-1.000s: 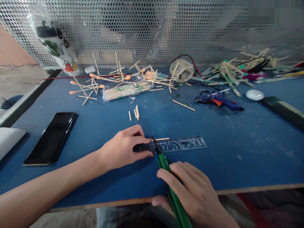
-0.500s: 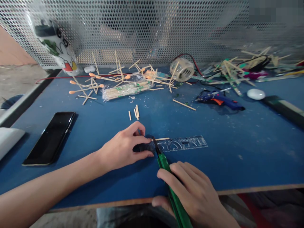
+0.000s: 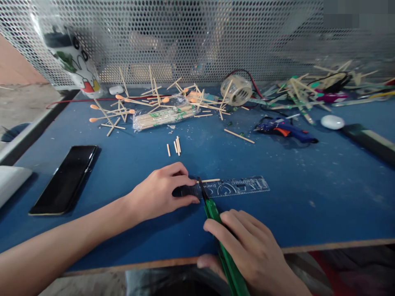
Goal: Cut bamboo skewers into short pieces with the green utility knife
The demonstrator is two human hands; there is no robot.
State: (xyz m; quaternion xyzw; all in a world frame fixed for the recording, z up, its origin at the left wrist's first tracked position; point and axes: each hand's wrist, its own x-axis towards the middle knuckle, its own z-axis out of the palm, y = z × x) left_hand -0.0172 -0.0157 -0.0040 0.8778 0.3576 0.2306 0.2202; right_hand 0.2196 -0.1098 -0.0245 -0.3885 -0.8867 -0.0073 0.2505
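Note:
A clear plastic ruler (image 3: 243,187) lies flat on the blue table, with a thin wooden stick (image 3: 211,180) along its far edge. My left hand (image 3: 163,189) presses the ruler's left end down, fingers bent, and its fingertips also meet the stick's left end. In my right hand (image 3: 247,242) is a green utility knife (image 3: 226,255), the fingers wrapped round its handle. The knife's dark blade crosses the ruler and touches the stick just beside my left fingertips. Beyond my left hand lie several short cut stick pieces (image 3: 177,146).
A black phone (image 3: 66,179) lies at left. Farther back are a plastic-wrapped bundle of sticks (image 3: 166,117), joined stick shapes and a clear round container (image 3: 236,90). A blue glue gun (image 3: 286,129) and a white mouse-like object (image 3: 332,122) are at right. A perforated metal panel (image 3: 185,37) borders the back.
Very little differs. The fingers of my left hand have settled slightly lower; the knife stays at the same spot on the stick.

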